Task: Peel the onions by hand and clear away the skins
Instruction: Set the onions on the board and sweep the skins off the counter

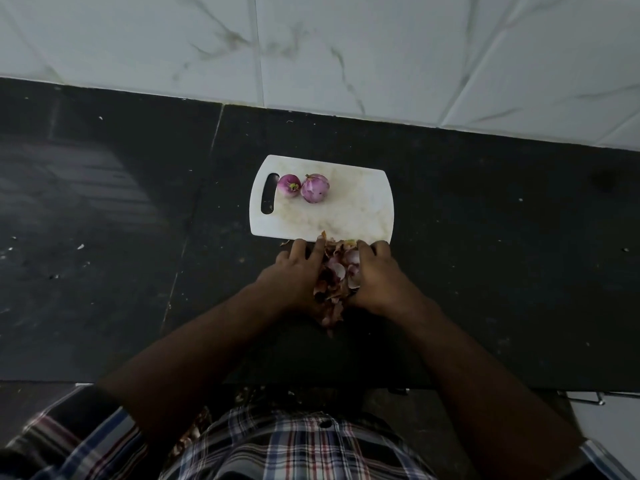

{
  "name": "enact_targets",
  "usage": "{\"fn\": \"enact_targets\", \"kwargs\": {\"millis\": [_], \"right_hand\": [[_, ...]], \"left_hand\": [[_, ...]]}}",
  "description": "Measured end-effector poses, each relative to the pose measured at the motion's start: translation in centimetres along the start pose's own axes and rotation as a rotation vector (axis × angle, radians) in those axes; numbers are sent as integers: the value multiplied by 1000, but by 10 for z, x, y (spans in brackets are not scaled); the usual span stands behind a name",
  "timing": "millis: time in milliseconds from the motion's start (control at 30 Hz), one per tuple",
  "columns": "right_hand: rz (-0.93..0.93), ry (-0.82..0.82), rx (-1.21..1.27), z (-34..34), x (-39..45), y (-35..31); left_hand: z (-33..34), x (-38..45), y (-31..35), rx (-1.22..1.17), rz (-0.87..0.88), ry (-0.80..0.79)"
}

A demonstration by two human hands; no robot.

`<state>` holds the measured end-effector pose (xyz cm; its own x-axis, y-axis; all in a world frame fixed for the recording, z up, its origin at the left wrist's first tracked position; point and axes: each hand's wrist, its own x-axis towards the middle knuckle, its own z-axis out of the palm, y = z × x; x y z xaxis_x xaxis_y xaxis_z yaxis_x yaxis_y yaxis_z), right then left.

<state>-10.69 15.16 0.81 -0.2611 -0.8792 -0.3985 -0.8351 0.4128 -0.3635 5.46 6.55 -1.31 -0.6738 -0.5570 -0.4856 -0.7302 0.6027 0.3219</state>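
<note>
A: Nearest to us, at the bottom, we see a checked shirt [294,448], and both bare forearms reach out from it across the dark bench [104,237]

B: A few bits of skin seem to cling to the shirt near the bench's front edge, though we can't tell exactly what they are

A: Further out, our two hands bracket a heap of onion skins [334,278] lying on the bench just in front of the board's near edge

B: The left hand [298,271] presses against the heap's left side, fingers mostly straight and together, their tips reaching the near edge of the white cutting board [346,209]

A: The right hand [377,275] cups the heap's right side, its fingers curled a little over the skins; we can't tell whether it pinches any

B: Some skins poke up onto the board's near edge between the fingertips

A: Beyond that, toward the board's far left corner beside the handle slot, two peeled purple onions sit touching each other: a smaller onion [289,185] nearest the slot and a larger onion [315,188] to its right

B: Past the bench's back edge rises a pale marbled tile wall [381,46]
</note>
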Motion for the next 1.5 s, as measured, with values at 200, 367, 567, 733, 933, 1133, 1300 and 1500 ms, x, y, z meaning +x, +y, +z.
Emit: {"fn": "enact_targets", "kwargs": {"millis": [200,367,567,733,933,1133,1300,1500], "right_hand": [[29,-161,-96,-13,14,-2],[-31,-148,-134,-12,24,-12],[-43,-232,-43,-22,21,-7],[-48,-216,-149,-11,19,-14],[-136,-138,-52,1,19,-18],[-162,-78,-56,6,16,-28],[-136,-43,-43,14,9,-46],[-142,-26,-10,31,-17,-77]], "left_hand": [[-3,7,1,-10,-22,43],[-5,12,5,-57,-31,45],[-3,11,1,-119,-14,149],[-3,13,-1,-71,-8,147],[0,9,0,-149,46,162],[0,7,0,-161,38,202],[7,-6,-8,-216,46,251],[20,-41,-29,-237,31,294]]}}
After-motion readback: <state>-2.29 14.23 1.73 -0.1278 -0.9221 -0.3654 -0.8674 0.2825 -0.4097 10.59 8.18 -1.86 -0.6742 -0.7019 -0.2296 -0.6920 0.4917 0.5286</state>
